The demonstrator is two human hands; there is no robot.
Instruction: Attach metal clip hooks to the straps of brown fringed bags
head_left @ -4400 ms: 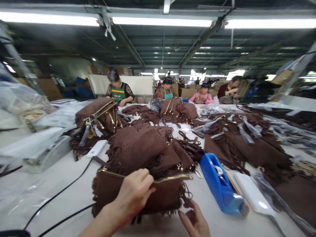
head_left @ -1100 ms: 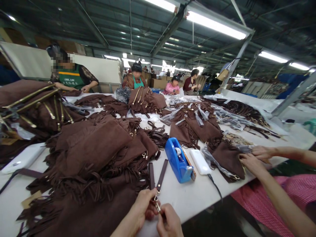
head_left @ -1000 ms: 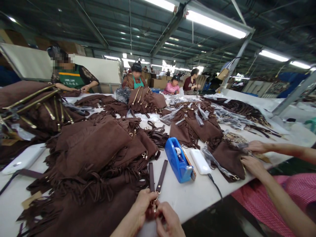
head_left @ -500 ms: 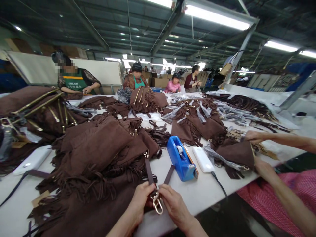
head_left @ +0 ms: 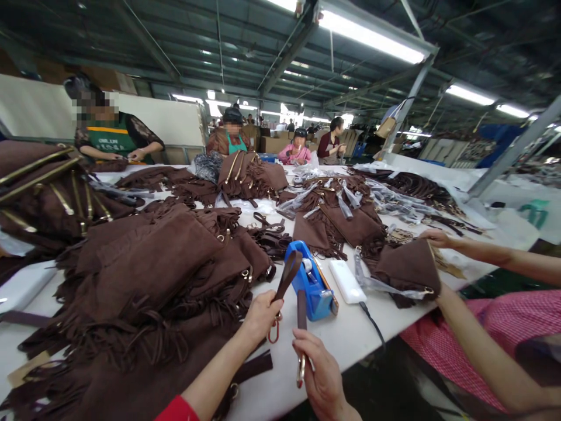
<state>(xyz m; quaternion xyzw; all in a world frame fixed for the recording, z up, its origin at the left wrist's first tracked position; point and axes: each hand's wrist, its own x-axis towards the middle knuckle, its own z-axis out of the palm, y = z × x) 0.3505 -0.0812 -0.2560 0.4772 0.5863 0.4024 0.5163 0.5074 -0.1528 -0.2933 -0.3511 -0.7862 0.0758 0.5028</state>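
My left hand [head_left: 262, 318] pinches a dark brown strap [head_left: 289, 273] that loops up above the fingers, and a metal snap hook [head_left: 274, 328] hangs beside them. A second length of brown strap [head_left: 301, 310] rises from my right hand [head_left: 321, 371], whose fingers are closed around its lower part; a gold snap hook [head_left: 300, 371] dangles below. Whether both lengths are one strap I cannot tell. The hands are apart. Just beyond them stands a blue tape dispenser [head_left: 319, 301]. Left of my left hand lies a heap of brown fringed bags [head_left: 153, 251].
A white power bank [head_left: 346, 282] with a black cable lies right of the dispenser. At the right, a co-worker's hands [head_left: 436, 237] hold a brown bag [head_left: 407, 266]. More bags and plastic-wrapped straps [head_left: 394, 199] cover the far table; several people work behind it.
My hands have moved apart, the left one rising with its strap, which now stands in a loop. The two snap hooks, together before, are separated. The view has turned slightly right.
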